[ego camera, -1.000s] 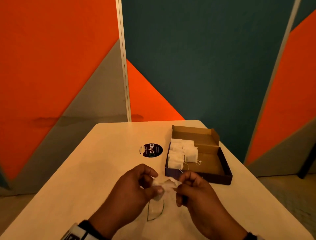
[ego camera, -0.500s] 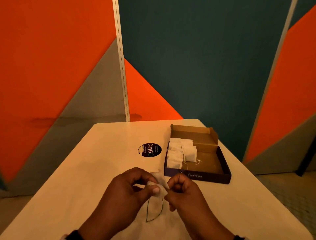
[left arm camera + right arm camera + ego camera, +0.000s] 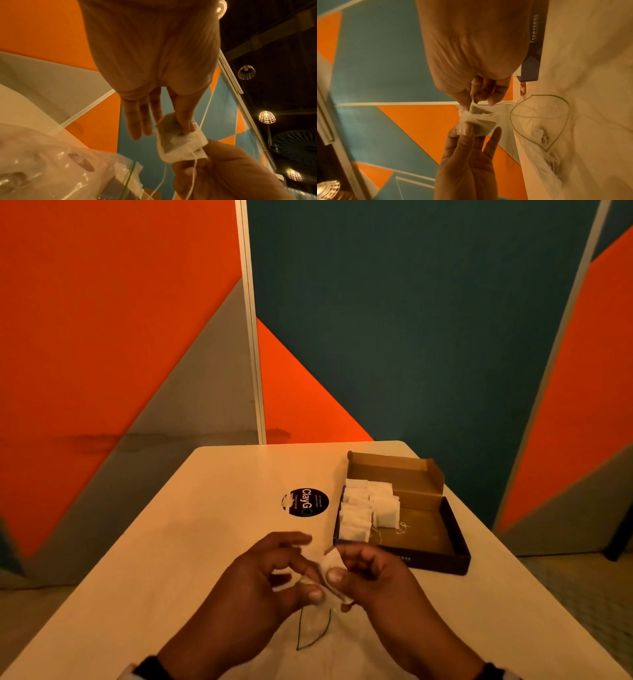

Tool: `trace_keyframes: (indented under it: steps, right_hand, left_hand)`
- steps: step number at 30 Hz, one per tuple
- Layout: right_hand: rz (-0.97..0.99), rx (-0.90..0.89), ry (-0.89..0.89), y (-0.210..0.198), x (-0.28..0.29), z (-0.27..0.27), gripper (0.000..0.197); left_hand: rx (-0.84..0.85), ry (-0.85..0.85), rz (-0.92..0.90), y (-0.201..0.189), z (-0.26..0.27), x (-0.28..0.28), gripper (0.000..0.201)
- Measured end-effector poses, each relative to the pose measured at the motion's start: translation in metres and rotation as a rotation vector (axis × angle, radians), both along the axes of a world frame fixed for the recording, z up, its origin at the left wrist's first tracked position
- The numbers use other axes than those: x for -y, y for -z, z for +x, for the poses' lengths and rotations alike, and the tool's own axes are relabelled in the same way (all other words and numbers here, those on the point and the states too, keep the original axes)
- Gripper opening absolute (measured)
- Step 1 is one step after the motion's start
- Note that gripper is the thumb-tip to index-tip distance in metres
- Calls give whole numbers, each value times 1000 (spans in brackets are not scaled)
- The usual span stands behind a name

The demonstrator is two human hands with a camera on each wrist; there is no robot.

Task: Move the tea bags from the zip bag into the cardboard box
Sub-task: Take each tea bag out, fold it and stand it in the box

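Observation:
Over the near part of the table, my left hand (image 3: 305, 582) pinches one tea bag (image 3: 169, 129) under its thumb, its other fingers straight. My right hand (image 3: 337, 566) pinches a second white tea bag (image 3: 184, 148) that overlaps the first. Their strings (image 3: 498, 114) trail down into the clear zip bag (image 3: 313, 631), which lies open on the table just below my hands and has more tea bags (image 3: 541, 135) inside. The open cardboard box (image 3: 428, 539) stands to the right beyond my hands. Several tea bags (image 3: 368, 508) are stacked in its left half.
A round black sticker (image 3: 306, 502) lies on the white table (image 3: 191, 542) left of the box. Orange, grey and teal partition panels (image 3: 411, 320) stand close behind the table's far edge. The box's right half shows bare cardboard.
Both hands have stayed above the zip bag's mouth with the tea bags. My left hand's fingers have spread out straight, and the two tea bags have drawn slightly apart.

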State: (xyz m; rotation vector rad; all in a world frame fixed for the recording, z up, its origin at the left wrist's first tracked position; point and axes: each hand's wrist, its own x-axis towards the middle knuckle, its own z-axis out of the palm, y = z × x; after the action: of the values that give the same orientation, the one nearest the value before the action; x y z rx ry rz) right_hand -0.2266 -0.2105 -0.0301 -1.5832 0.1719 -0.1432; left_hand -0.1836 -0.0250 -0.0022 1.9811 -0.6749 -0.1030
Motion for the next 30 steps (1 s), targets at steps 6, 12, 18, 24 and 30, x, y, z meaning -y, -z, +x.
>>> trace_keyframes:
  steps: [6,12,18,24,30]
  right_hand:
    - [-143,42,-31,-9,-6,-2,13]
    - [-71,56,42,-10,-4,0,6]
    - [-165,18,7,-10,3,4,15]
    - [-525,-32,-104,-12,12,5,12]
    - [-557,98,-57,-10,14,7,9]
  left_hand:
    - [6,91,39,-7,3,2,14]
    - [-24,30,79,-7,8,3,9]
    - [2,-42,21,-4,12,4,16]
    - [-30,-68,-34,-4,17,1,18]
    - [-68,-41,73,-2,19,-3,44]
